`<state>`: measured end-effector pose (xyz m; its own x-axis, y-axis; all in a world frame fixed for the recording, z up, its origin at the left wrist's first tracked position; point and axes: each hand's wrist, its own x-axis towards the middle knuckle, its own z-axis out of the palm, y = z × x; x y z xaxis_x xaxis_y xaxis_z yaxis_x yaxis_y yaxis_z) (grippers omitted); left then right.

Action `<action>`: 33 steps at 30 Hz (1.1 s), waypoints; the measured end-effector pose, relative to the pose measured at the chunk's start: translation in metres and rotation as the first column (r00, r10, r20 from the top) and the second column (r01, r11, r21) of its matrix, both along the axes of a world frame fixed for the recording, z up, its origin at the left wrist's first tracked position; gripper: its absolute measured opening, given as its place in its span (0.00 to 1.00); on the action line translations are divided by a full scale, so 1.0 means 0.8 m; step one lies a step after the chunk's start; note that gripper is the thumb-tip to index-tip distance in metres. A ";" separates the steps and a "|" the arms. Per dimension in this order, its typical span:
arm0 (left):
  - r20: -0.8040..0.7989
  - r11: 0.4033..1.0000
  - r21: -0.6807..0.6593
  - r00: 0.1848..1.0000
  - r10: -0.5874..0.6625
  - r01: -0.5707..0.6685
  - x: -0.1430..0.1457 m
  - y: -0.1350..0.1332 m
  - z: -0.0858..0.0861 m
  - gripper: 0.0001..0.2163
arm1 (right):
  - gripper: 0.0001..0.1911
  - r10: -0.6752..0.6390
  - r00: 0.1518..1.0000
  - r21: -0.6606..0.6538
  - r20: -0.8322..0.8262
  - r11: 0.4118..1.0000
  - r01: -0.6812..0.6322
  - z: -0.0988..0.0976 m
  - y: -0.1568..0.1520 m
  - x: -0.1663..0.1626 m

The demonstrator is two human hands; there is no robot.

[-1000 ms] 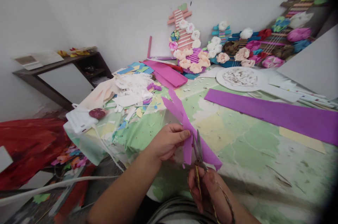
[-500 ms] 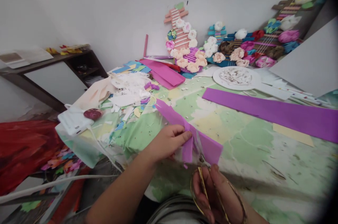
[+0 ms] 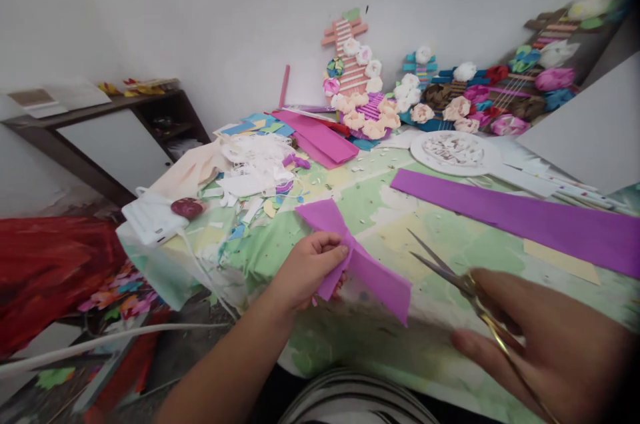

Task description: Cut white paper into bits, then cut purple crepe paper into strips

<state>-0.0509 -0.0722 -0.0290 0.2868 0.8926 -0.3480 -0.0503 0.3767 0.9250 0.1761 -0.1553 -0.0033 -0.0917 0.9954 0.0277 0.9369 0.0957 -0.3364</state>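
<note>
My left hand (image 3: 314,269) pinches a strip of purple crepe paper (image 3: 383,277) between thumb and fingers, above the near edge of the table. One end of the strip fans out past the hand at upper left, the other slants down to the right, and a short end hangs below the fingers. To the right, my right hand (image 3: 530,337) is closed on gold-handled scissors (image 3: 463,283). Their blades stand slightly apart, point up and left, and do not touch the strip.
A long purple paper band (image 3: 520,216) lies at right. A white plate (image 3: 425,156) of scraps sits behind it. Paper-flower-decorated guitar shapes (image 3: 357,71) lean on the wall. At left are white string (image 3: 260,154), a white power bank (image 3: 155,219) and a cable (image 3: 200,271).
The scissors have come away from the paper; my right hand has moved right and up with them. My left hand has shifted slightly left, still pinching the strip.
</note>
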 end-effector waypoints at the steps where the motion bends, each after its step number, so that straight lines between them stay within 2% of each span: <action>1: -0.005 1.000 -0.011 1.000 0.001 -0.001 -0.001 -0.001 0.002 0.13 | 0.22 -0.012 0.990 0.013 0.141 1.000 0.011 0.008 0.009 -0.006; 3: -0.019 1.000 -0.003 1.000 -0.005 0.004 -0.004 -0.001 0.004 0.13 | 0.24 0.024 0.955 0.002 0.297 1.000 -0.026 0.017 0.025 -0.020; 5: -0.036 0.999 0.048 0.999 -0.024 0.025 -0.006 0.001 0.004 0.11 | 0.25 0.079 0.935 -0.047 0.347 0.997 -0.066 0.020 0.034 -0.031; 8: -0.072 0.988 0.144 0.997 -0.039 0.049 -0.009 0.003 0.005 0.09 | 0.25 0.105 0.927 -0.131 0.361 0.989 -0.061 0.022 0.041 -0.042; 15: -0.252 0.957 0.285 0.968 0.010 0.064 -0.009 0.004 0.010 0.09 | 0.30 0.150 0.932 -0.189 0.329 0.978 -0.091 0.018 0.048 -0.051; 18: -0.355 0.929 0.358 0.934 0.043 0.094 -0.009 0.004 0.010 0.10 | 0.29 0.123 0.935 -0.225 0.334 0.973 -0.048 0.015 0.048 -0.054; 21: -0.391 0.906 0.411 0.917 0.076 0.100 -0.007 0.002 0.011 0.10 | 0.26 0.102 0.932 -0.263 0.349 0.965 -0.007 0.013 0.048 -0.056; 27: -0.322 0.984 0.145 0.945 -0.053 0.104 -0.003 0.000 0.012 0.13 | 0.22 0.101 0.939 -0.277 0.329 0.961 -0.006 0.003 0.047 -0.053; 33: -0.179 0.991 0.130 0.984 -0.016 0.040 0.002 0.008 0.014 0.10 | 0.22 0.109 0.959 -0.298 0.261 0.954 -0.027 -0.009 0.044 -0.045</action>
